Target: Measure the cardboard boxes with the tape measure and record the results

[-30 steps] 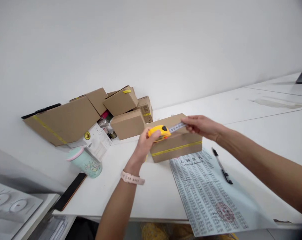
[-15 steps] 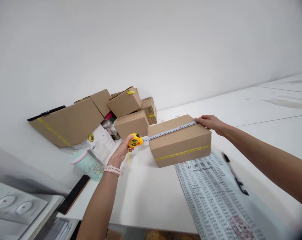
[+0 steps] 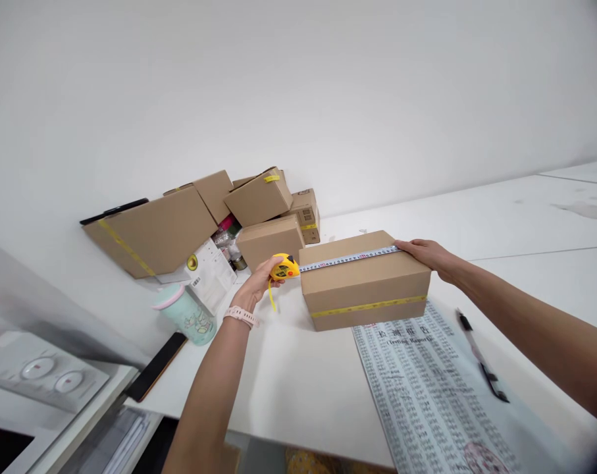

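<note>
A cardboard box (image 3: pixel 362 283) with a band of yellow tape along its front side sits in front of me, partly over a printed sheet. My left hand (image 3: pixel 262 280) grips a yellow tape measure (image 3: pixel 284 267) just left of the box. From it the marked blade (image 3: pixel 347 259) runs across the box's top. My right hand (image 3: pixel 429 255) pinches the blade's end at the top's right edge, its fingers resting on the box. A yellow strap dangles from the tape measure's case.
Several cardboard boxes (image 3: pixel 271 240) lean against the wall at the back left. Nearer are a mint tumbler (image 3: pixel 192 316) with a pink lid and a dark phone-like slab (image 3: pixel 156 367). A "Testing Report" sheet (image 3: pixel 416 382) and a pen (image 3: pixel 482 355) lie at the front right.
My left hand and the tape measure have come closer to the box, with less blade showing between case and box. The whole view has shifted slightly.
</note>
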Demonstrator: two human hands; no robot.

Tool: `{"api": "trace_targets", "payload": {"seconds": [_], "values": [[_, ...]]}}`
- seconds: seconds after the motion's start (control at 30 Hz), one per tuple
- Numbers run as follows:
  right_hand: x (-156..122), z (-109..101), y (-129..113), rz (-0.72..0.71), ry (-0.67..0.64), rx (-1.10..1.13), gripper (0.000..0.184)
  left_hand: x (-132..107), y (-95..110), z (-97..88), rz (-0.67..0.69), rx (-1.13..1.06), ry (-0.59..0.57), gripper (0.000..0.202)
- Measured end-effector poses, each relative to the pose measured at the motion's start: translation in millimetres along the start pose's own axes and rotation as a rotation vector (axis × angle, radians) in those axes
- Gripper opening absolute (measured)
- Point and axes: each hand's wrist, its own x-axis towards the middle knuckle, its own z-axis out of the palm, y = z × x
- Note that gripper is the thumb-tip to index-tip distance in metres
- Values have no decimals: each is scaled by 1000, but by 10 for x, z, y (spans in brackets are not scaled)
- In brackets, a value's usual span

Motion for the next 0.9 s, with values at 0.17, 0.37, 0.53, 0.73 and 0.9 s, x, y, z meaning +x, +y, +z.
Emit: {"api": "trace_targets", "payload": {"seconds": [0.17, 0.37, 0.53, 0.73, 0.9], "values": [[-8, -2, -12, -4, -12, 4, 37, 81, -27, -30, -21, -7, -10, 42], [-24, 14, -17, 26, 7, -14, 34, 105, -56, -14, -49, -2, -11, 47], [4, -29, -27, -54, 90, -115, 39, -12, 85, -11, 12, 20, -37, 45], [36, -274, -405, -267, -46, -22, 41, -915, 113, 341, -92, 55, -426, 57], [32, -109, -738, -408, -290, -179, 51, -1631, -335, 1202, -230, -498, -597, 59]]}}
